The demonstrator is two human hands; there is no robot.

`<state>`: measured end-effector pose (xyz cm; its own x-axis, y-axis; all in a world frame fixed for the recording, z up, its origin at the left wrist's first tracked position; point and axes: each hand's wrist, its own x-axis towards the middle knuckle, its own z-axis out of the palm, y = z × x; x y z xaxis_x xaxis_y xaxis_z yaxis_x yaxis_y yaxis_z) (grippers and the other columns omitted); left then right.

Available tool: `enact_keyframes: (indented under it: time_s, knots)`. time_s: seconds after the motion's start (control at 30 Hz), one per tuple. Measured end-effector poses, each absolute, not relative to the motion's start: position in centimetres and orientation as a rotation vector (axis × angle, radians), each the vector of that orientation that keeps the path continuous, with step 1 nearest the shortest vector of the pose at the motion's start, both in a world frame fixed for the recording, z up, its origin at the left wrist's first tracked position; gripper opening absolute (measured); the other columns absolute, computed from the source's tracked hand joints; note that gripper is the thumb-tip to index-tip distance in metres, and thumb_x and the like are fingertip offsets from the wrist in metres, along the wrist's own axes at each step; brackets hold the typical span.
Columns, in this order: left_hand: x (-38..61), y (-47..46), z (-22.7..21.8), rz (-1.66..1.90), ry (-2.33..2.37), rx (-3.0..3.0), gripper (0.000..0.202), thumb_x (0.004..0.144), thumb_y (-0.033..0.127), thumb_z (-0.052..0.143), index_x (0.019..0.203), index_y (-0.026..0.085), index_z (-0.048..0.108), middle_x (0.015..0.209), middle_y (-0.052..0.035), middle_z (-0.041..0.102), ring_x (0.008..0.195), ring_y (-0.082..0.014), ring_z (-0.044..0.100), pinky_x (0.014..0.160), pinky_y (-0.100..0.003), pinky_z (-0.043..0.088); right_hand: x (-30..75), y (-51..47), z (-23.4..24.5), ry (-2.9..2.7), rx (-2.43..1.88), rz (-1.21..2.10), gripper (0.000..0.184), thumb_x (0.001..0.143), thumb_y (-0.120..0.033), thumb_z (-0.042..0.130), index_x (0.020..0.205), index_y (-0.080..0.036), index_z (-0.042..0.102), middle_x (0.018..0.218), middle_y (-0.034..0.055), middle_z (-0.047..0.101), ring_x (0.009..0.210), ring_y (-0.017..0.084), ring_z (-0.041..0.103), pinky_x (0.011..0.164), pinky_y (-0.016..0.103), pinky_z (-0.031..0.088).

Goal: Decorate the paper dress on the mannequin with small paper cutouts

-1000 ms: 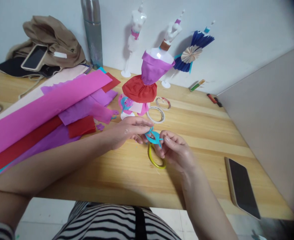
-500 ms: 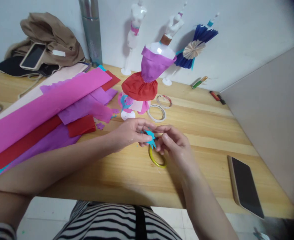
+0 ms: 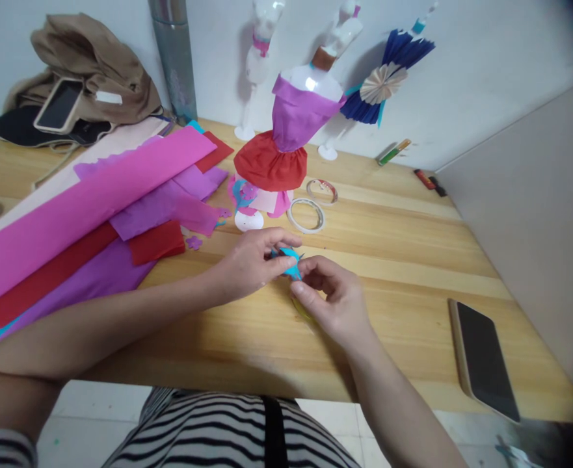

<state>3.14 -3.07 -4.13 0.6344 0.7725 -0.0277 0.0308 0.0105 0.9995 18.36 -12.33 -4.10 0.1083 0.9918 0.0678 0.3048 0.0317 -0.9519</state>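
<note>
A small turquoise paper cutout (image 3: 290, 253) with pointed ends is pinched between the thumb and fingers of my left hand (image 3: 254, 263). My right hand (image 3: 335, 296) is closed at the cutout's lower right edge, its thumb and fingertips touching the paper. A thin dark tip pokes out beside the paper; I cannot make out what it belongs to. Partly covered by my right hand, a yellow ring-shaped roll (image 3: 303, 311) lies on the table below. Beyond my hands stands a dress form in a purple paper bodice (image 3: 302, 114) and a red gathered skirt (image 3: 270, 162).
Two tape rolls, one white (image 3: 306, 216) and one reddish (image 3: 322, 191), lie past my hands. Sheets of pink paper (image 3: 95, 211), purple and red cover the left side. A phone (image 3: 484, 361) lies at right. Small mannequins, a bottle (image 3: 175, 71) and a bag (image 3: 95, 71) stand along the wall.
My right hand has shifted slightly down and left against the turquoise cutout and now covers more of the yellow roll. Less of the cutout shows, as it has turned in my fingers.
</note>
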Motion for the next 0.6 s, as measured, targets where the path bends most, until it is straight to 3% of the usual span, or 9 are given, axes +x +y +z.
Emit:
enact_keyframes:
  time_s: [0.23,0.37,0.47,0.6]
  knots:
    - [2.9,-3.5,-3.2,0.592,0.682,1.391,0.015,0.089,0.022,0.06,0.097,0.012,0.068,0.08,-0.0019,0.069,0.061,-0.0092,0.063,0.057,-0.02,0.054,18.4,-12.4,-4.9,-1.3,-1.48,0.901,0.026,0.087,-0.041,0.072,0.07,-0.022,0.065,0.058,0.0006,0.063,0.05,0.015,0.054,0.05,0.028,0.041]
    - [2.9,-3.3,-2.8,0.569,0.648,1.316,0.02,0.094,0.026,0.055,0.084,0.011,0.065,0.075,-0.0018,0.065,0.062,-0.0104,0.065,0.058,-0.022,0.057,18.7,-12.3,-4.7,-1.171,-1.421,1.082,0.032,0.089,-0.047,0.07,0.07,-0.021,0.066,0.055,0.0012,0.066,0.049,0.015,0.056,0.051,0.028,0.044]
    - [3.0,-3.3,-3.0,0.545,0.692,1.276,0.01,0.089,0.017,0.059,0.09,0.011,0.066,0.076,-0.0009,0.066,0.06,-0.0088,0.064,0.058,-0.021,0.057,18.7,-12.3,-4.6,-1.121,-1.387,1.159,0.033,0.089,-0.049,0.07,0.073,-0.021,0.068,0.059,0.0025,0.069,0.051,0.016,0.06,0.053,0.029,0.046]
    - [3.1,-3.4,-3.3,0.542,0.704,1.34,0.014,0.082,0.01,0.063,0.095,0.011,0.068,0.082,-0.0026,0.07,0.067,-0.0101,0.066,0.062,-0.021,0.057,18.4,-12.1,-4.9,-1.14,-1.325,1.117,0.029,0.082,-0.047,0.078,0.073,-0.022,0.066,0.062,0.0007,0.068,0.05,0.015,0.06,0.049,0.028,0.047]
